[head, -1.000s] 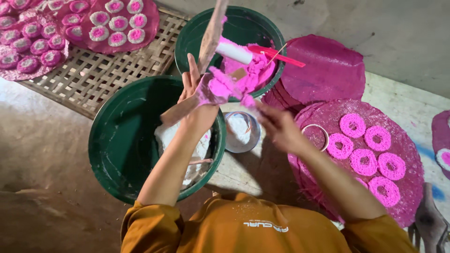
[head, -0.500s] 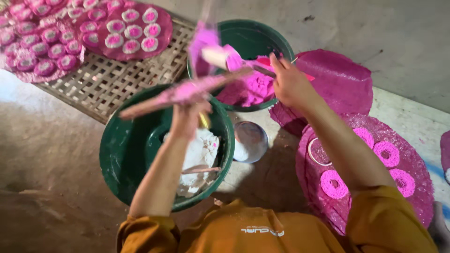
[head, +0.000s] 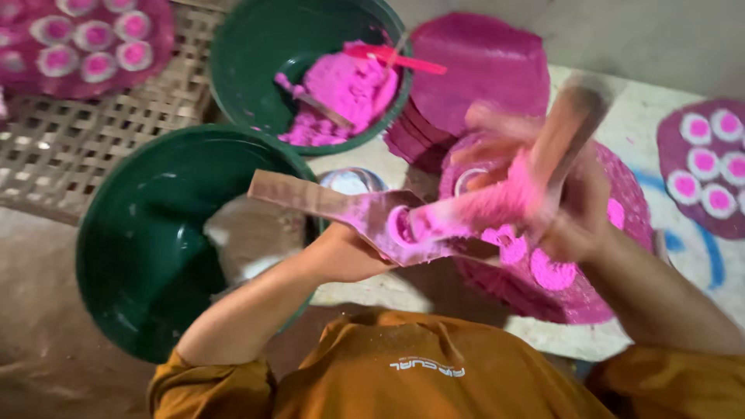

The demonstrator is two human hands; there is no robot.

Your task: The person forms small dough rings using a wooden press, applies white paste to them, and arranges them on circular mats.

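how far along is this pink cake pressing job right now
Done: pressed pink cakes fill the tray at top left. In hand: the left hand holds a wooden mould; the right hand, blurred, works a stick at it. Left: pink dough remains in the green basin.

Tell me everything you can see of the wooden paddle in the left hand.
The wooden paddle is a flat brownish board with a round hollow near its middle, dusted pink. It lies almost level above the near green basin's rim. The left hand grips it from below; a blurred pink-smeared stick in the right hand meets it.
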